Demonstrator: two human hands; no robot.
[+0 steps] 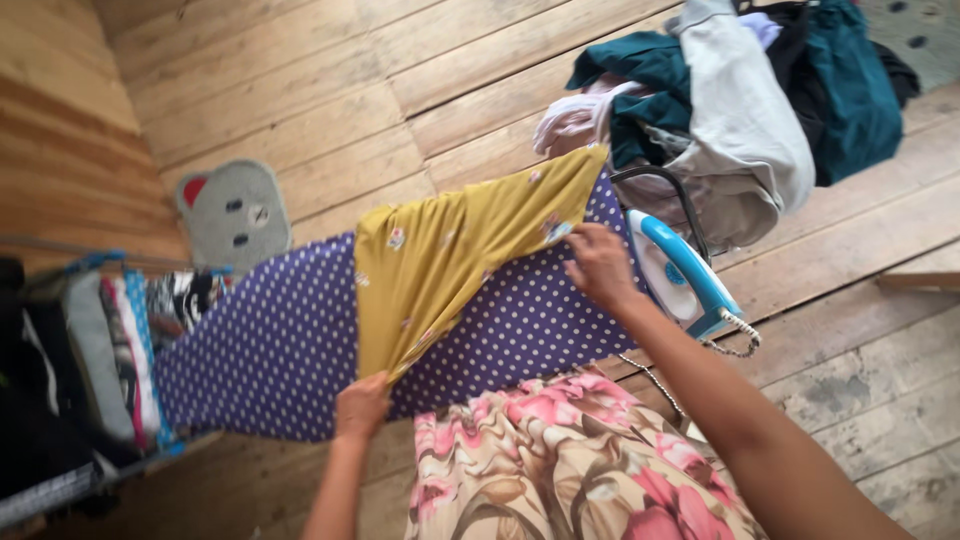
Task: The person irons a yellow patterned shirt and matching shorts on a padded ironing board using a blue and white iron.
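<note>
Mustard cloth [440,260] between both hands (pinched).

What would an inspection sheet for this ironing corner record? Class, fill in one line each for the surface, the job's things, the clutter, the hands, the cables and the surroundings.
Surface: purple white-dotted ironing board, partly covered.
Job's things: mustard-yellow flowered cloth spread across the board; blue and white steam iron stands at the board's end.
Clutter: heap of teal, grey and white clothes beyond the iron; folded striped fabrics at the board's other end.
Hands: left hand grips the cloth's near edge; right hand pinches its far corner.
Cables: braided iron cord hangs beside the iron.
Surroundings: wooden plank floor; grey bear-face mat.
</note>
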